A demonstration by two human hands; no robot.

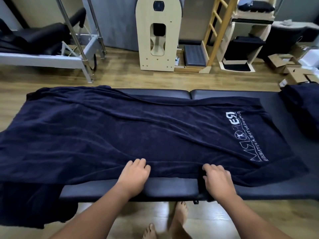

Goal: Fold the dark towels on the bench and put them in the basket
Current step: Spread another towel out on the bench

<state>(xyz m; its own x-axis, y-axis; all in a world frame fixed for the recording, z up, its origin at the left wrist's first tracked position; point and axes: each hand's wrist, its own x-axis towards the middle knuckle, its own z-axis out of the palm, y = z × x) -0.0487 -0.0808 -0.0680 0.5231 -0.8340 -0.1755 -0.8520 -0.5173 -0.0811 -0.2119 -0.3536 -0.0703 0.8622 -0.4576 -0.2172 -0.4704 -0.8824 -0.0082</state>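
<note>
Currently: padded bench point(172, 188) on wood floor point(131, 78) — dark towel point(138, 128) spread; left hand point(133, 176), right hand point(218, 181) both pinch near edge.

Hidden and cut off

The towel point(138, 131) runs past the picture's left edge; both hands' fingertips curl out of sight at the worktop's point(172, 188) near edge.

a dark padded counter point(224, 94) is covered by a spread navy towel point(120, 131), its left end draped over the edge; another dark towel point(302, 107) is heaped at the right end.
</note>
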